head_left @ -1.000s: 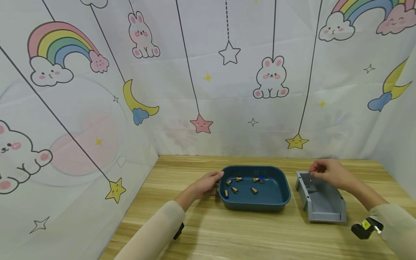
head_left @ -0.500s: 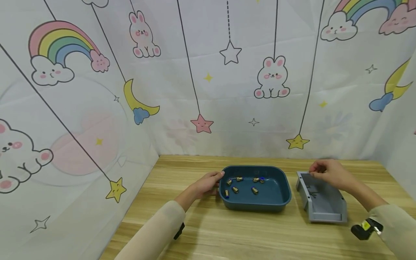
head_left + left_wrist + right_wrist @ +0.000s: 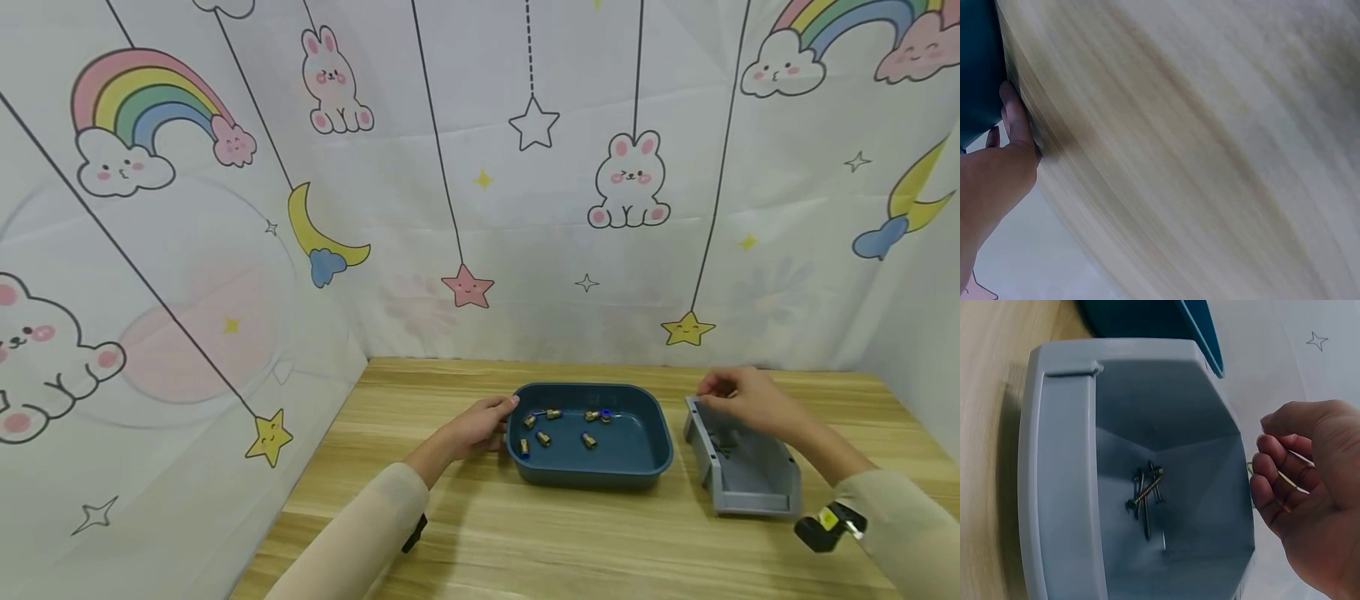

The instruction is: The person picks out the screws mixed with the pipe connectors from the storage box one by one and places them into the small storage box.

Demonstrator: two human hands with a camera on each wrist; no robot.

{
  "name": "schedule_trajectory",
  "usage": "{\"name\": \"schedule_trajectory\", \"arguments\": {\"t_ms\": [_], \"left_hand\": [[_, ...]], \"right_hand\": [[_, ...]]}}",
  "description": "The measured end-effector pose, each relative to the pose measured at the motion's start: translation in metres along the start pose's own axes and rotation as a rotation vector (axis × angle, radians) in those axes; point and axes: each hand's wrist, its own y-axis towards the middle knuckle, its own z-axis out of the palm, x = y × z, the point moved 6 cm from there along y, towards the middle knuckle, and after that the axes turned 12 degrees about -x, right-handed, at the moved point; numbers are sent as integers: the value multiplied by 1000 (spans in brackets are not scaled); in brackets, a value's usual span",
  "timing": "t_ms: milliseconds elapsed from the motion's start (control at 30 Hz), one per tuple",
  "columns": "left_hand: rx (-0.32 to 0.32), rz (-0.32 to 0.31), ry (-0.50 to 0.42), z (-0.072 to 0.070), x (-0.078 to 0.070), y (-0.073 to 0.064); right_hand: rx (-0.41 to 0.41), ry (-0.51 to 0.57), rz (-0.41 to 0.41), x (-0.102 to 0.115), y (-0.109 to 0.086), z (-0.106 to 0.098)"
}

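Observation:
My left hand [image 3: 472,427] grips the left end of a dark blue tray [image 3: 592,479], thumb at the rim and fingers along the outer wall. Inside the tray lie several small brass fittings [image 3: 588,440] with blue ends. My right hand [image 3: 742,400] hovers over the back of a grey bin [image 3: 750,502]. In the right wrist view its fingers [image 3: 1266,464] bend loosely beside the bin's edge, the thumb apart from them, and nothing shows between them. Several screws [image 3: 1146,490] lie in a loose heap on the bin floor, with a bright sliver [image 3: 1164,540] near them.
Both containers stand on a wood-grain table [image 3: 600,550], the bin a little right of the tray. A white curtain [image 3: 525,208] with cartoon prints hangs right behind the table and along its left side.
My right hand has shifted slightly left over the bin. More screws show on the bin floor than a second ago. My left hand and the tray have kept their place.

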Motion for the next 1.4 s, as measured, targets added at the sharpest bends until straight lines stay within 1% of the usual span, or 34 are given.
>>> {"name": "schedule_trajectory", "arguments": {"t_ms": [367, 533, 767, 867, 1000, 1200, 1400], "left_hand": [[2, 4, 9, 0, 0, 1], [6, 2, 0, 0, 0, 0], [10, 1, -4, 0, 0, -1], [10, 2, -6, 0, 0, -1], [9, 3, -7, 0, 0, -1], [9, 1, -1, 1, -1, -1], [0, 2, -1, 0, -1, -2]], "right_hand": [[-17, 20, -27, 12, 6, 9], [-16, 11, -37, 19, 11, 15], [-6, 35, -60, 32, 16, 23], [-6, 43, -79, 33, 17, 26], [-5, 60, -82, 32, 19, 30], [-11, 72, -68, 29, 21, 35], [-1, 88, -59, 32, 21, 39]]}}
